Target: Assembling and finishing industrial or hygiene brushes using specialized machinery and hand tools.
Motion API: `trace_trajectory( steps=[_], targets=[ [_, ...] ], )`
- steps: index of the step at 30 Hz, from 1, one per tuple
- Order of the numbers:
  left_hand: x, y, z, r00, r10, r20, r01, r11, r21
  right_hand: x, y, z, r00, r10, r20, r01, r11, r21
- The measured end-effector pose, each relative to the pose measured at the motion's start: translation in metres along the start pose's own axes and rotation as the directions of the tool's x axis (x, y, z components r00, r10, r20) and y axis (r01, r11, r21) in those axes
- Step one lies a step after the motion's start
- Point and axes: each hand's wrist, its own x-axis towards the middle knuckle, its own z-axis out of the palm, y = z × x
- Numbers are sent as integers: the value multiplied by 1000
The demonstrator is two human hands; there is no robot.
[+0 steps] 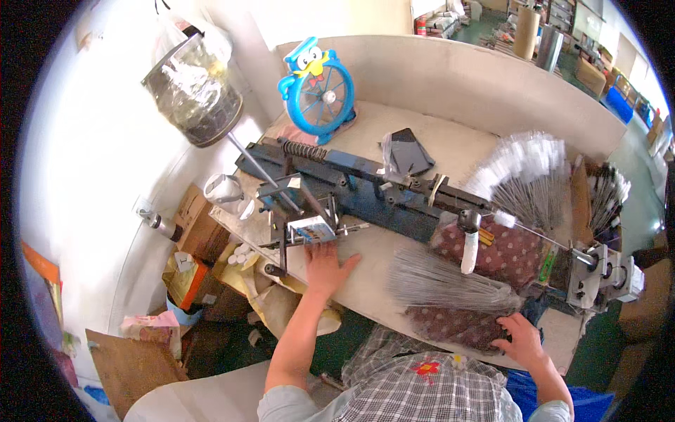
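My left hand [326,270] lies palm down at the table's front edge, thumb spread to the right, fingertips by a small white-and-blue block [311,229] on the bench machine [365,197]. My right hand [522,339] rests on the brown dotted cloth [457,327], thumb and forefinger apart, with no object visible between them. Just beyond it lies a bundle of thin metal wires [450,281], its gathered end close to my fingers. A white-tipped wire brush [503,218] stretches toward the metal clamp head [598,271] at the machine's right end.
A fan of white-bristled wire brushes [524,176] lies at the back right. A black lever with a white-wrapped handle [469,246] stands over the cloth. Behind the machine are a black flat pouch [410,151] and a blue duck-shaped fan [318,95]. A clear bucket [193,91] hangs upper left.
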Motion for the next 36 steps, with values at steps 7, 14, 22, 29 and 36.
trace_trajectory(
  steps=[7,14,22,29,36],
  targets=[
    [16,45,-7,974,224,-22,-218,917,-333,-5,-1,1,999,-25,-40,23,999,-27],
    [21,64,-6,898,389,-205,-430,875,-222,-1,2,0,1000,-13,20,14,1000,-16],
    [-30,-19,-1,965,114,-237,-136,988,-76,1,1,-2,999,12,41,-13,1000,26],
    [-37,-3,-20,947,75,-312,-118,986,-122,4,-5,-9,995,-90,32,91,995,-45],
    [-47,-14,-11,962,-57,-269,29,994,-105,-2,-9,-9,997,-46,55,49,997,-56]
  ],
)
